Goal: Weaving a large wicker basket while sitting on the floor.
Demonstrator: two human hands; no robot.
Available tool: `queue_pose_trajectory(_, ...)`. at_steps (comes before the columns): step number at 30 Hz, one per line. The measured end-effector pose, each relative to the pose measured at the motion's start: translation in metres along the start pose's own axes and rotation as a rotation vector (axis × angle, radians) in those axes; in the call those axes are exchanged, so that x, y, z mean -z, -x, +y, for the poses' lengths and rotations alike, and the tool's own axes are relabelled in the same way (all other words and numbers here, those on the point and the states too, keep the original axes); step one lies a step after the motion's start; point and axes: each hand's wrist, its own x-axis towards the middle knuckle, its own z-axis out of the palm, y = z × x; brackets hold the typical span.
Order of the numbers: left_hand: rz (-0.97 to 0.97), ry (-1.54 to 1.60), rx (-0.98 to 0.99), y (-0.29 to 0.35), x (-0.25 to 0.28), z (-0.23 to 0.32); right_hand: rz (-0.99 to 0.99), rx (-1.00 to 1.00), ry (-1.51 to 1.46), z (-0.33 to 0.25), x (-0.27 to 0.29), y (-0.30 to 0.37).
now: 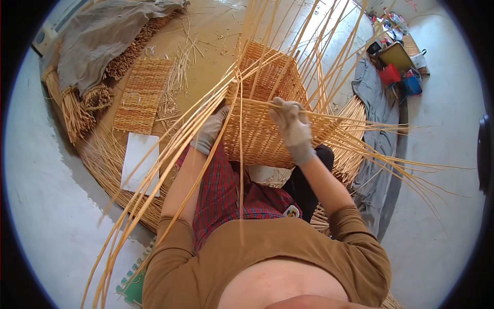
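Note:
A partly woven wicker basket (257, 136) of golden-brown rods rests against my lap, its near wall facing me. My left hand (208, 133), in a pale work glove, grips the basket's left corner, with part of its fingers hidden behind the weave and rods. A bundle of long willow rods (170, 134) fans from that corner toward the lower left. Gloved as well, my right hand (294, 131) is closed at the top of the near wall, pinching a thin willow rod (257, 103) that runs along the upper edge. Tall upright rods (329, 56) rise from the far and right sides.
A flat woven panel (144, 95) and a white board (140, 162) lie at left. Grey cloth (110, 38) covers bundled rods behind them. More rods (350, 141) and cloth lie right, near a red container (389, 75). Loose rod ends stick out far to both sides.

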Motion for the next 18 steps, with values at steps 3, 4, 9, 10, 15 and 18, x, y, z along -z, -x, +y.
queue_pose_trajectory(3,0.102,-0.094,-0.044,0.000,-0.005,0.012,0.031,-0.063,-0.083,0.045,-0.002,-0.013)
queue_pose_trajectory(4,0.131,-0.135,-0.051,0.002,-0.006,0.011,-0.034,-0.089,-0.105,0.057,-0.024,-0.004)
queue_pose_trajectory(9,0.269,-0.372,-0.116,0.003,0.003,0.014,-0.284,-0.142,0.001,0.065,-0.068,0.038)
queue_pose_trajectory(10,0.305,-0.416,-0.123,0.003,0.007,0.012,-0.355,-0.161,0.192,0.056,-0.058,0.046)
queue_pose_trajectory(15,0.384,-0.646,-0.227,-0.011,-0.012,0.018,-0.194,0.053,0.155,-0.001,-0.010,0.083)
queue_pose_trajectory(18,0.496,-0.574,-0.478,-0.038,-0.018,-0.017,0.003,0.196,0.239,-0.016,0.007,0.104)
